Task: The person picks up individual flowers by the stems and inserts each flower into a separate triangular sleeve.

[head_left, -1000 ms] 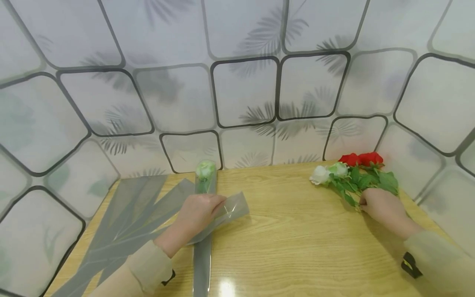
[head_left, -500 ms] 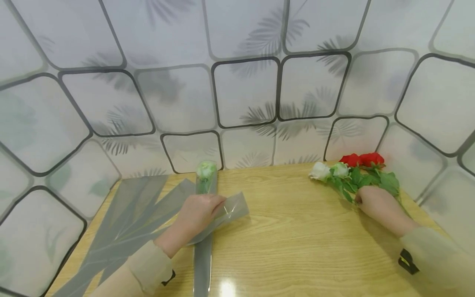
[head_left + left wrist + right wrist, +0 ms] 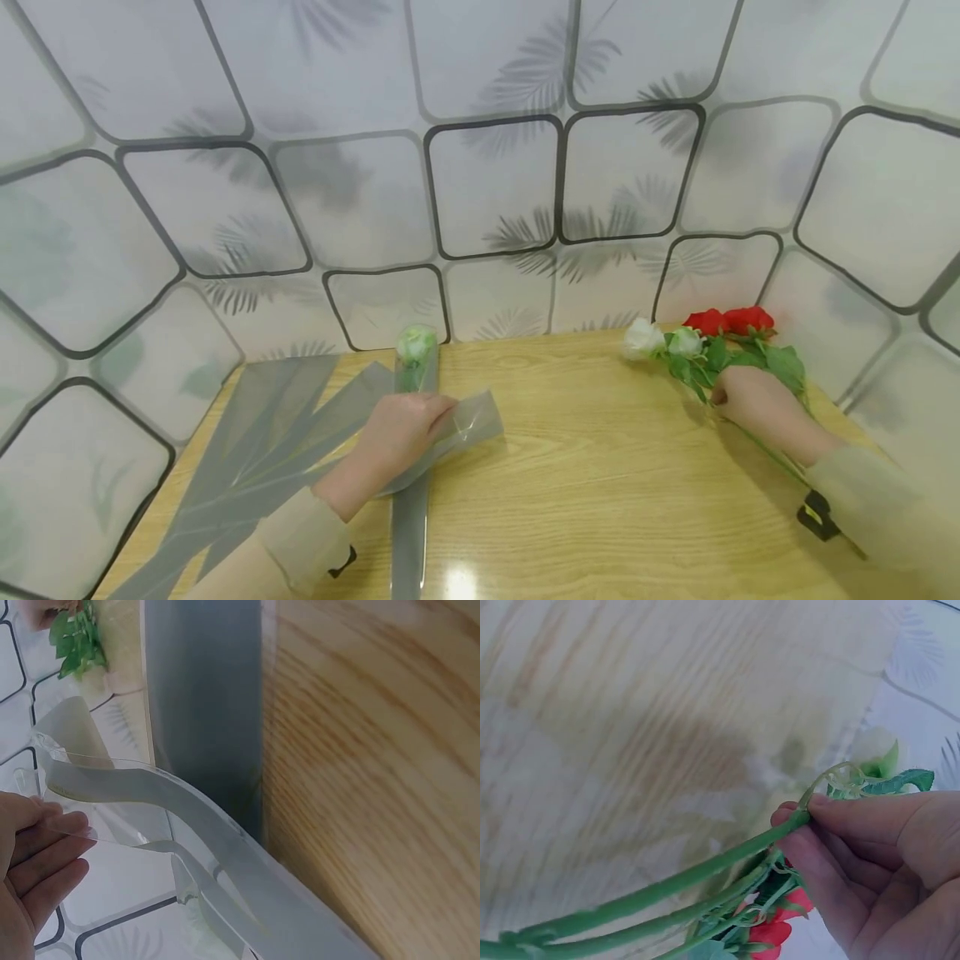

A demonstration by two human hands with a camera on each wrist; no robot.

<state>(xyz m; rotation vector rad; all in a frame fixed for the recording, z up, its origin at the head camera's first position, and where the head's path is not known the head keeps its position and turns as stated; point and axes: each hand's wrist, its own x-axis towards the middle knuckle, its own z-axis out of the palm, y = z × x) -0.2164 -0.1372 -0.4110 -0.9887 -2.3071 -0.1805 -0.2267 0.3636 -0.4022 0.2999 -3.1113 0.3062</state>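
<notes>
On the right of the head view, my right hand pinches a green artificial rose stem between thumb and fingers. A white rose is at the left end of that bunch, beside a pale green-white rose and red roses. With thumb and fingertips, my left hand pinches the edge of a clear plastic flower sleeve with grey sides. Below it lies another long grey sleeve. A pale green rose stands out at that sleeve's far end.
Several flat grey sleeves fan out over the left part of the wooden table. Patterned walls enclose the table at the back and on both sides. Green leaves crowd around the right hand.
My right hand has shifted slightly left and away from me, drawing a stem along; its length now shows beneath the wrist. The white rose has moved up a little. My left hand holds still.
</notes>
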